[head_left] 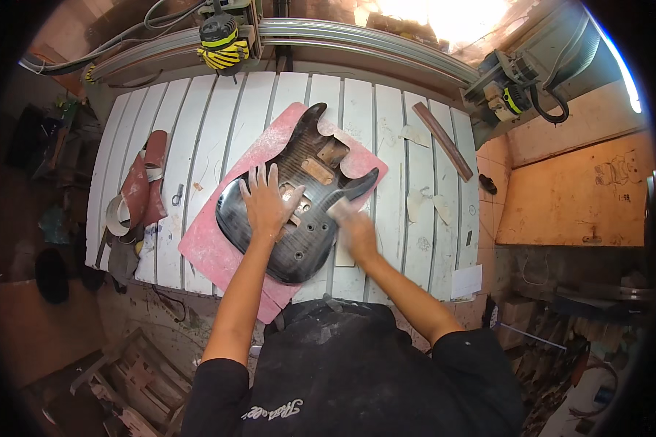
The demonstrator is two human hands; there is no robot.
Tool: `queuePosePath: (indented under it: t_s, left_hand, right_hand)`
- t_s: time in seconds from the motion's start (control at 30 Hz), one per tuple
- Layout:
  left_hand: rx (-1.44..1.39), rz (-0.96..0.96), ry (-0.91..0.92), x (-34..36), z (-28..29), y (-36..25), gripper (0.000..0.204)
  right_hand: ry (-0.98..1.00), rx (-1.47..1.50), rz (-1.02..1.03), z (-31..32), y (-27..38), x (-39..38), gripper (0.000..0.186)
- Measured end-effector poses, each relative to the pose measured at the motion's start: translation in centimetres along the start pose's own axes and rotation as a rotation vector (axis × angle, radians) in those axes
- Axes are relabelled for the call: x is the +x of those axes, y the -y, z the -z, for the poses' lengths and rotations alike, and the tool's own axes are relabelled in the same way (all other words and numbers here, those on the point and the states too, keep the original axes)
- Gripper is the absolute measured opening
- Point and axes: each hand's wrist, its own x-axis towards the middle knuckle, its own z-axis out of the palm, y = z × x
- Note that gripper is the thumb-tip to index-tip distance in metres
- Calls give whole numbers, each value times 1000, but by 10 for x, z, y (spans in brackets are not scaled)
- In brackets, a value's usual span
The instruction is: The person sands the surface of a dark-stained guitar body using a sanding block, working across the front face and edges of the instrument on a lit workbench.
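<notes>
A dark, wood-grained electric guitar body (261,211) lies flat, its two horns toward the far side; cut-out cavities and several round holes show in its top. My left hand (266,204) rests on it beside the middle cavity, open, with the fingers spread. At the right edge, by the waist, is my right hand (355,229), blurred by motion. Its fingers look closed, and a small pale piece (337,209) shows at their tips, too smeared to name. Beneath the body lies a dusty pink mat (211,244).
The white slatted table (219,109) holds reddish-brown abrasive sheets (135,189) at left, a brown wooden strip (442,140) at far right, pale scraps (415,206) and a white paper (466,282). A metal rail (357,38) with two machine heads crosses behind.
</notes>
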Motion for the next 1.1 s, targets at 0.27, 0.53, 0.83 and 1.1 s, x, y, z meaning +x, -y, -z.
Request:
queuePosePath:
  t_s: [0.27, 0.53, 0.83, 1.1]
  left_hand:
    - [3, 2, 0, -1, 4, 3, 92]
    - [-14, 7, -18, -2, 3, 7, 92]
    - [-24, 0, -23, -2, 0, 5, 92]
    - [-10, -2, -16, -1, 0, 4, 91]
  right_hand:
    - [-130, -50, -91, 16, -50, 25, 51]
    - [-22, 43, 47, 8, -26, 5, 51]
    - [-3, 55, -166, 14, 2, 35, 60]
    - [23, -31, -309, 15, -28, 50, 60]
